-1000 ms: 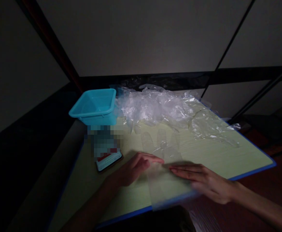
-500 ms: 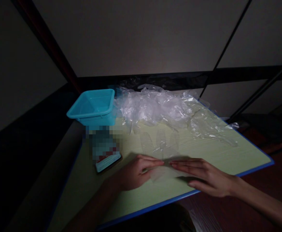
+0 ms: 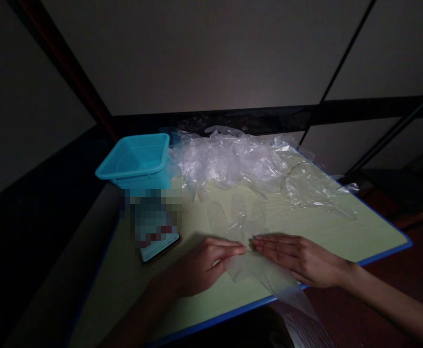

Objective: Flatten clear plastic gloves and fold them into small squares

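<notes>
A clear plastic glove [image 3: 246, 220] lies flat on the pale green table [image 3: 359, 232], its fingers pointing away from me and its cuff end running under my hands and over the near edge. My left hand [image 3: 204, 266] rests on the table at the glove's left side, its fingers curled loosely with the index stretched onto the film. On the glove's right side my right hand [image 3: 298, 258] lies flat, fingers straight and together, pressing the film down. The fingertips of both hands almost meet.
A heap of clear plastic gloves [image 3: 240, 159] covers the far part of the table. A turquoise plastic basin [image 3: 135, 164] stands at the far left. A phone [image 3: 159, 244] lies left of my left hand. More clear film [image 3: 305, 324] hangs below the near edge.
The film under my hands was folded up onto the table half a second ago; now its near end trails over the table's near edge to the right. Both hands stayed in place.
</notes>
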Demonstrator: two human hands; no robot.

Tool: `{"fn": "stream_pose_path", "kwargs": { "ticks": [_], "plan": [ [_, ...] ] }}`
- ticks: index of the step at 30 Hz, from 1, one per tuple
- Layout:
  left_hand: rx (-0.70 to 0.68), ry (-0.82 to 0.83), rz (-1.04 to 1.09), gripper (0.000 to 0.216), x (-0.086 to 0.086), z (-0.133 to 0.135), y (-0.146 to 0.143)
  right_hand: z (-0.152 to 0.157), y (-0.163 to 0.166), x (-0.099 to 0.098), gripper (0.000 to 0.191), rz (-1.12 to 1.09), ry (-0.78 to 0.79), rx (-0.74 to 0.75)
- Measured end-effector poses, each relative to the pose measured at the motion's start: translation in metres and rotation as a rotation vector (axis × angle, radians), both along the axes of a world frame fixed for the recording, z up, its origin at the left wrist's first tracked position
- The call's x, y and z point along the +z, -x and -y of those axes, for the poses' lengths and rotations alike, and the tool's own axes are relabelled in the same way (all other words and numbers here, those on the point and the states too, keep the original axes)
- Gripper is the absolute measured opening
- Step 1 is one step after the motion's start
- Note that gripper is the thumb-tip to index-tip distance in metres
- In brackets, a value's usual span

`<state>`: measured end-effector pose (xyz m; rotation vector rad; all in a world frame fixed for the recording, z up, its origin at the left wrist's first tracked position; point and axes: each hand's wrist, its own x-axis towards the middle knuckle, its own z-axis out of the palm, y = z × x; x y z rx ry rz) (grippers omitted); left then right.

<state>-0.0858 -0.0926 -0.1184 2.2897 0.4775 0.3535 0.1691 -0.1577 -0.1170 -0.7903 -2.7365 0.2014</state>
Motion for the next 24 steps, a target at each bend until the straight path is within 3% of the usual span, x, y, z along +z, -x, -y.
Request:
{"fn": "stream_pose_path", "kwargs": {
  "ticks": [8, 13, 24],
  "plan": [
    [0.007, 0.012, -0.076, 0.038, 0.018, 0.010, -0.001, -0.007, 0.003, -0.001, 0.043, 0.022, -0.023, 0.084],
    [0.021, 0.053, -0.051, 0.039, 0.020, 0.011, -0.002, -0.013, 0.006, -0.004, 0.044, -0.009, -0.016, 0.116],
    [0.032, 0.322, 0.069, 0.034, 0.017, 0.003, -0.006, -0.014, 0.002, -0.009, 0.057, -0.171, 0.224, 0.060]
  ]
}}
